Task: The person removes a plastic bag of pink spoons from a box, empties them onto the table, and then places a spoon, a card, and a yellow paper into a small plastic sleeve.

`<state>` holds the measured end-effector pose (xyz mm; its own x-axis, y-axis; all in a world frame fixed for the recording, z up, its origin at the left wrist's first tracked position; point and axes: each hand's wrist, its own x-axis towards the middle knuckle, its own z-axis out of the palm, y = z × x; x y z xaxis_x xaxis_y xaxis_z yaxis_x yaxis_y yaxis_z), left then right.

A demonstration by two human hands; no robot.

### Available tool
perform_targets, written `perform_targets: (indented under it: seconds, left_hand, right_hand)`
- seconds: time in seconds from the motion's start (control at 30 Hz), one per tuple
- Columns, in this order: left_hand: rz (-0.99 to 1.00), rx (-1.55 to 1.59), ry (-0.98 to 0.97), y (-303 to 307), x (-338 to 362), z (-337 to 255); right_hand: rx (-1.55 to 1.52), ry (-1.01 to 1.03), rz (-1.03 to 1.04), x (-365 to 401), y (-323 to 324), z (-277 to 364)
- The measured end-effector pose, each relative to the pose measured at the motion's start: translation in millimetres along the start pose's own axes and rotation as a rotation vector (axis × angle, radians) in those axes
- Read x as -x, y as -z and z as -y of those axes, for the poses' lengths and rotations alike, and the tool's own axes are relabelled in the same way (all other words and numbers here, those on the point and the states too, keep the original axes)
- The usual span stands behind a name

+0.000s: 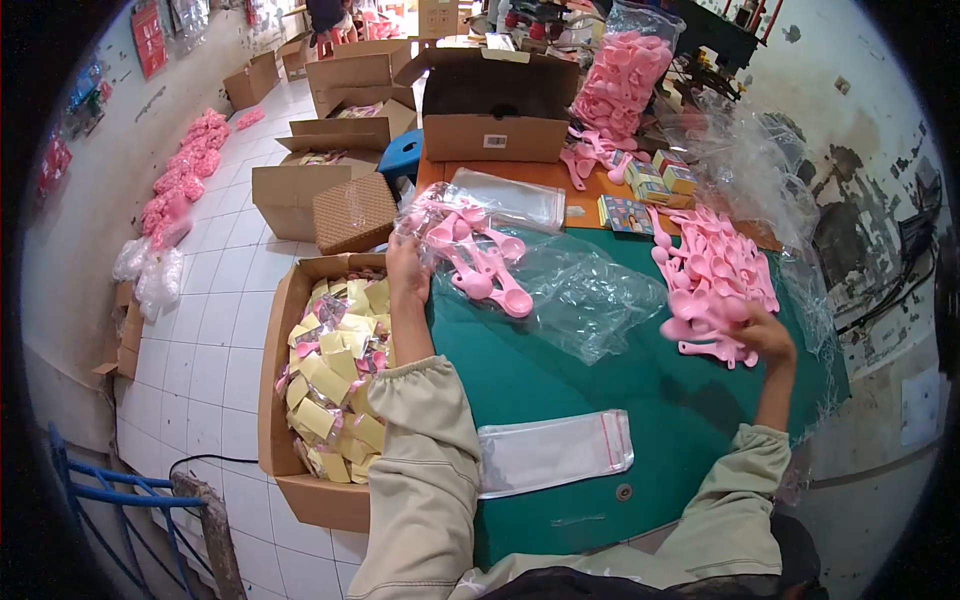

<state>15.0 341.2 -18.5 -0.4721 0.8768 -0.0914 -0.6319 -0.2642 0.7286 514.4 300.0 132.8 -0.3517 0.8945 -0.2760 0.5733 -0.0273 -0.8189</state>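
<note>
My left hand (408, 268) grips the edge of a clear plastic bag (590, 290) at the left side of the green tabletop. Several pink measuring spoons (480, 255) lie in and over the mouth of this bag, close to my left fingers. On the right, my right hand (765, 335) is closed around pink spoons (705, 318) at the near end of a large heap of pink spoons (715, 255). Its fingertips are partly hidden and slightly blurred. A stack of clear flat sleeves (555, 455) lies between my forearms.
An open carton (275, 400) full of packed pieces with yellow cards stands left of the table. Behind are an empty-looking brown box (495, 135), more sleeves (510, 198), small card stacks (650, 185) and a big bag of pink spoons (625, 80). A blue rail (130, 495) stands lower left.
</note>
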Motion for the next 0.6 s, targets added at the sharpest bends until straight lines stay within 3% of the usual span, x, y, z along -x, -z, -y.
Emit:
perform_targets:
  seconds: [0.1, 0.2, 0.3, 0.37, 0.43, 0.47, 0.53, 0.6]
  left_hand:
    - [0.023, 0.022, -0.016, 3, -4, 4]
    - [0.084, 0.006, -0.027, 10, -9, 7]
    - [0.039, -0.017, 0.003, 5, -3, 2]
    - [0.028, -0.033, 0.000, 2, 0, 0]
    - [0.033, -0.039, 0.015, 2, 2, -2]
    - [0.034, -0.044, 0.015, 3, 0, 0]
    - [0.041, -0.056, 0.016, 7, -3, 2]
    - [0.043, -0.078, 0.032, 1, 3, -4]
  right_hand:
    - [-0.006, -0.044, -0.123, -4, 51, -3]
    - [-0.066, 0.106, -0.291, -48, 101, -59]
    - [1.341, 0.182, -0.873, -57, 70, -60]
    - [0.613, 0.281, -0.360, -59, 24, -22]
    - [0.318, 0.295, 0.205, -48, -46, 27]
    - [0.220, 0.409, 0.278, -50, -78, 32]
    - [0.415, 0.862, 0.237, -78, -125, 30]
    - [0.466, 0.878, 0.025, -92, -160, 51]
